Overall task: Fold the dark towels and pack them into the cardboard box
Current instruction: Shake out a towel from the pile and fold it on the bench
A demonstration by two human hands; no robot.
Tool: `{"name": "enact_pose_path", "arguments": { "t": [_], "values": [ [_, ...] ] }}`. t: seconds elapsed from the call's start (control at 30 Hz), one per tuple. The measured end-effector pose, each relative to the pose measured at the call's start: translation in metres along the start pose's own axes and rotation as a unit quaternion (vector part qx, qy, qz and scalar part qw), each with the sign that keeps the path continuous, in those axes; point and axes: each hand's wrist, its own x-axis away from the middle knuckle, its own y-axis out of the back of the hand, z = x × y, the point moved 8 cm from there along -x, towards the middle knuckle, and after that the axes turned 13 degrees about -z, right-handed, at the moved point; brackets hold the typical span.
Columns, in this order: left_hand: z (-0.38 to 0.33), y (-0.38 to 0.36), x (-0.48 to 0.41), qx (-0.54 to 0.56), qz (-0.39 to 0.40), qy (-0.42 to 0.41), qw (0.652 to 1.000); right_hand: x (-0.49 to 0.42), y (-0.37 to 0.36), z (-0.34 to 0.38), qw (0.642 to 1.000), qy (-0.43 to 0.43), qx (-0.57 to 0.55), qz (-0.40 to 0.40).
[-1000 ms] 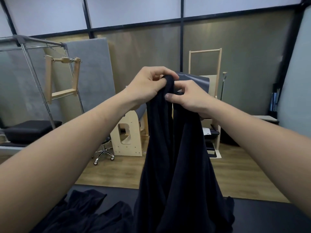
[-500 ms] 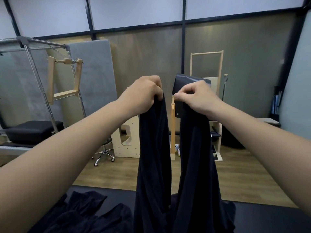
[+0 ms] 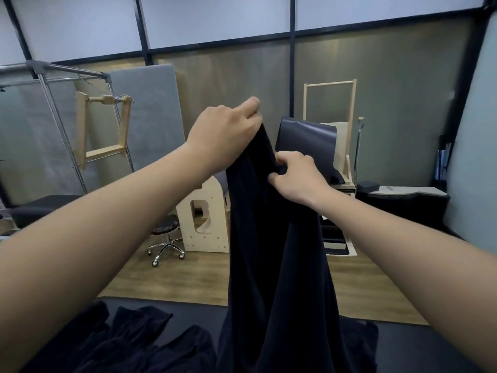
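We note the left hand raised since half a second ago, right hand dropped lower and drawn in beside it, the gap we saw between two hanging halves of the towel closed, cloth now falling as one mass.

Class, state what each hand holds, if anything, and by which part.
One dark towel, held near its top edge: the left hand pinches it higher up, the right hand grips it just below. The rest hangs down.
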Motion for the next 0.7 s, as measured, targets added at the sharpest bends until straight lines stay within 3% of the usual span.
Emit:
{"name": "enact_pose_path", "arguments": {
  "t": [0.07, 0.1, 0.2, 0.4, 0.53, 0.6, 0.7],
  "values": [
    [0.013, -0.016, 0.010, -0.035, 0.047, -0.040, 0.997, -0.001, 0.003, -0.007, 0.999, -0.002, 0.043, 0.008],
    [0.026, -0.029, 0.019, -0.059, 0.093, -0.016, 0.994, -0.002, 0.008, -0.011, 0.998, -0.006, 0.061, -0.002],
    [0.072, -0.042, 0.045, -0.083, 0.152, 0.154, 0.973, -0.004, 0.022, -0.020, 0.998, 0.003, 0.067, -0.017],
    [0.089, -0.049, 0.045, 0.061, 0.059, 0.263, 0.961, -0.005, 0.031, -0.009, 0.999, 0.031, 0.008, -0.028],
    [0.101, -0.042, 0.046, 0.123, 0.002, 0.367, 0.922, -0.009, 0.045, -0.005, 0.997, -0.026, -0.064, 0.025],
    [0.105, -0.033, 0.046, 0.118, -0.029, 0.390, 0.913, -0.010, 0.048, -0.008, 0.996, -0.050, -0.029, 0.063],
    [0.110, -0.028, 0.045, 0.159, -0.053, 0.430, 0.887, -0.002, 0.046, -0.025, 0.976, -0.160, -0.045, 0.141]
  ]
}}
